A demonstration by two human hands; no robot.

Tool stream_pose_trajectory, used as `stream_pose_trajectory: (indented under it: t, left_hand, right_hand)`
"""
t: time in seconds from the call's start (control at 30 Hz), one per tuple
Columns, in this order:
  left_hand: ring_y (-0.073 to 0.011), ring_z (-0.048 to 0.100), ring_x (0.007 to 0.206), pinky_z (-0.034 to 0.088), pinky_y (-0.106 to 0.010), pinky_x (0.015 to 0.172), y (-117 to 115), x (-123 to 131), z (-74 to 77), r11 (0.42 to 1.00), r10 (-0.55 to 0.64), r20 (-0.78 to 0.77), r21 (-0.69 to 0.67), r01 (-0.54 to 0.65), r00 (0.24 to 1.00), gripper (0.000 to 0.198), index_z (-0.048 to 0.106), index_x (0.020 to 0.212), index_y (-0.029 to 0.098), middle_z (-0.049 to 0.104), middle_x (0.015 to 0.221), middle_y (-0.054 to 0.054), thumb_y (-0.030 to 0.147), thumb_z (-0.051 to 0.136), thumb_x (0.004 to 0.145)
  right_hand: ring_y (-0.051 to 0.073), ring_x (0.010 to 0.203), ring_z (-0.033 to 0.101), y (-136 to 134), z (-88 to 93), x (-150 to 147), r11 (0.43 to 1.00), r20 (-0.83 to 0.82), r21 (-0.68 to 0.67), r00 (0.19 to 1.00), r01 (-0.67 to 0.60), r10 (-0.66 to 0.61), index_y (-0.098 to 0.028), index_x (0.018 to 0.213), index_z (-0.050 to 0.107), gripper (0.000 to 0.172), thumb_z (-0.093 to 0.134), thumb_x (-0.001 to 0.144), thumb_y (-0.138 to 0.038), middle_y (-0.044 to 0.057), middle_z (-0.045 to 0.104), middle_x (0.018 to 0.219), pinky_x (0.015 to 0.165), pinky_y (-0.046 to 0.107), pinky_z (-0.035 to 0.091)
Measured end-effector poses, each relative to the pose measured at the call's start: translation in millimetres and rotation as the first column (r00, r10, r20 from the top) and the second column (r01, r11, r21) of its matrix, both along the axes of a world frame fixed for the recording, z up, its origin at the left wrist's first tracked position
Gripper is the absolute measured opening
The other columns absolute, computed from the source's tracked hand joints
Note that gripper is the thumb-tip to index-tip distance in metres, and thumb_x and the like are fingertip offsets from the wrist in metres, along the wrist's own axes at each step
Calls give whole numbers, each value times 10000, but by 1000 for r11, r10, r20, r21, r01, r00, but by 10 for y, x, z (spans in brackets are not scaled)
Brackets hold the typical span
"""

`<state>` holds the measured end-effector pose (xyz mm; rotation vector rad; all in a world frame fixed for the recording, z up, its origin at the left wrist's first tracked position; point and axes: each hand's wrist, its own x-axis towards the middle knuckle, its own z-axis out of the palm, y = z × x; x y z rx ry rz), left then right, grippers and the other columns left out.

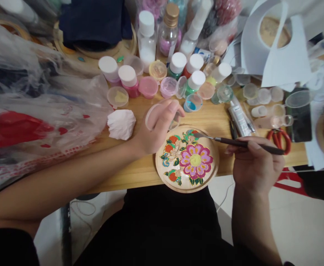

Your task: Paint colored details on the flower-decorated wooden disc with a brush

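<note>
A round wooden plaque [160,173] with a pink and purple flower and smaller orange blooms lies at the table's front edge. In my right hand [257,162] is a thin palette knife [234,142] with a dark handle. Its metal tip is over the upper part of the plaque, by an orange and green motif. My left hand [162,127] is closed around a clear plastic cup [151,116] with an open lid, just above the plaque's upper left rim. What the cup contains is hard to make out.
Small pots and white-capped jars [177,63] crowd the table behind the plaque. A crumpled white tissue [121,124] and plastic bags [40,122] are at left. At right are a tube [239,119], red-handled scissors [286,142] and a dark phone-like slab [301,127].
</note>
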<state>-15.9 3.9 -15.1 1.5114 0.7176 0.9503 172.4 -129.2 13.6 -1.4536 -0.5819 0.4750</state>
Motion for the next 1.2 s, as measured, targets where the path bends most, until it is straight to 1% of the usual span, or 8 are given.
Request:
stream_pose_trajectory:
  t: [0.27, 0.4, 0.53, 0.63, 0.77, 0.93, 1.07, 1.2]
  left_hand:
    - [-189, 659, 755, 568, -375, 760, 2, -2, 24, 995, -7, -14, 100, 9, 1000, 567, 663, 834, 224, 657, 760, -39, 613, 330, 1077]
    - [-183, 655, 751, 555, -372, 751, 0, -3, 40, 996, -4, -19, 91, 5, 1000, 549, 660, 823, 230, 659, 763, -33, 597, 342, 1080]
    - [-172, 633, 717, 525, -367, 716, 1, 2, 13, 996, -15, 24, 84, 13, 1000, 563, 657, 823, 221, 635, 746, -25, 633, 362, 1067]
    - [-160, 629, 722, 513, -353, 711, 14, 12, -45, 994, -34, 71, 101, 27, 997, 552, 658, 843, 222, 627, 748, -18, 635, 369, 1067]
    - [-132, 605, 688, 496, -324, 674, 36, 29, -111, 992, -51, 141, 121, 34, 989, 532, 658, 843, 210, 622, 740, -14, 590, 374, 1084]
    - [-141, 589, 666, 487, -325, 645, 31, 44, -99, 995, -61, 142, 84, 49, 988, 545, 634, 823, 219, 600, 718, -16, 642, 386, 1060]
    - [-154, 600, 680, 502, -336, 653, 18, 40, -75, 997, -36, 135, 75, 26, 990, 536, 637, 808, 228, 611, 716, -21, 641, 400, 1056]
    - [-144, 603, 679, 521, -325, 664, 26, 24, -82, 994, -53, 131, 107, 39, 990, 537, 659, 833, 228, 632, 717, -14, 631, 391, 1064]
  right_hand:
    - [141, 411, 582, 4, 46, -43, 1000, 23, -14, 1000, 14, -14, -217, 632, 785, 68, 739, 656, -173, 12, 689, 594, 401, 287, 415]
    - [150, 424, 601, 3, 50, -59, 1000, 40, -3, 999, 7, -7, -213, 648, 786, 86, 720, 664, -161, 11, 683, 589, 406, 295, 421]
    - [145, 430, 587, -10, 61, -72, 1000, 88, -13, 996, -17, 18, -231, 674, 799, 125, 705, 693, -151, -6, 671, 560, 452, 313, 448]
    - [146, 429, 587, -26, 73, -67, 999, 162, -7, 986, -38, 39, -236, 700, 802, 118, 719, 719, -155, -16, 691, 585, 472, 325, 491]
    - [152, 475, 624, -63, 127, -70, 994, 289, -14, 951, -108, 108, -256, 786, 827, 126, 747, 764, -160, -32, 694, 609, 468, 313, 502]
    - [146, 566, 659, -123, 237, -124, 984, 401, -79, 898, -161, 180, -300, 900, 845, 218, 741, 805, -134, -32, 724, 682, 509, 305, 517]
    - [148, 590, 668, -139, 259, -155, 986, 438, -83, 883, -147, 169, -299, 906, 839, 196, 759, 811, -148, -22, 748, 739, 503, 305, 548]
    - [167, 584, 695, -141, 244, -153, 992, 497, -56, 858, -117, 129, -294, 901, 834, 175, 757, 818, -161, -17, 757, 738, 478, 313, 550]
